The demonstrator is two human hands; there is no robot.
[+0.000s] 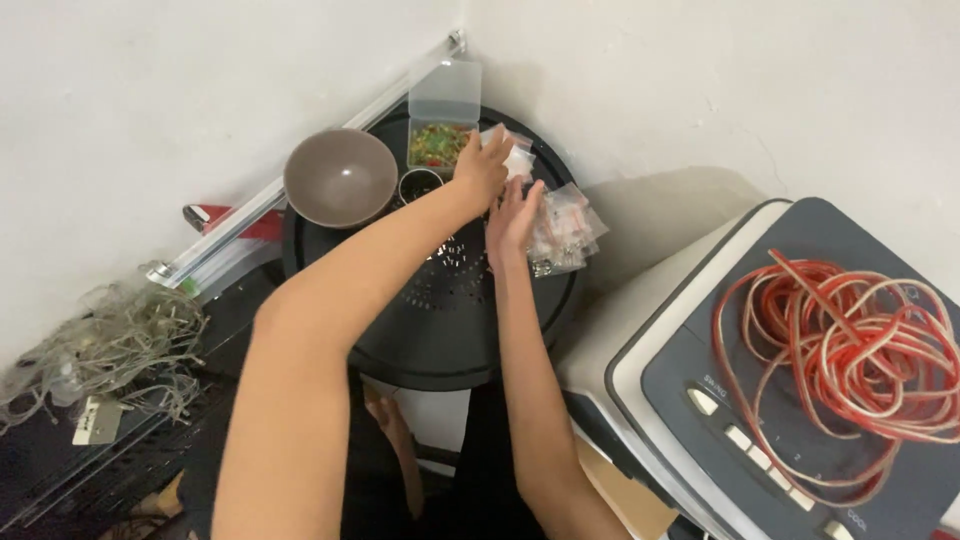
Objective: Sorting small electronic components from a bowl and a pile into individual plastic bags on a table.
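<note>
Clear crinkled plastic packets (pixel 562 232) lie heaped, red-flecked inside.

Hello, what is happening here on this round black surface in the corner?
A person reaches both bare hands across a round black top in a wall corner. The left hand rests on small clear plastic bags beside an open clear box of colourful small pieces. The right hand touches a pile of similar small bags. An empty brown bowl and a small dark cup stand nearby. To the right, a coil of red and clear cable lies on a grey appliance.
</note>
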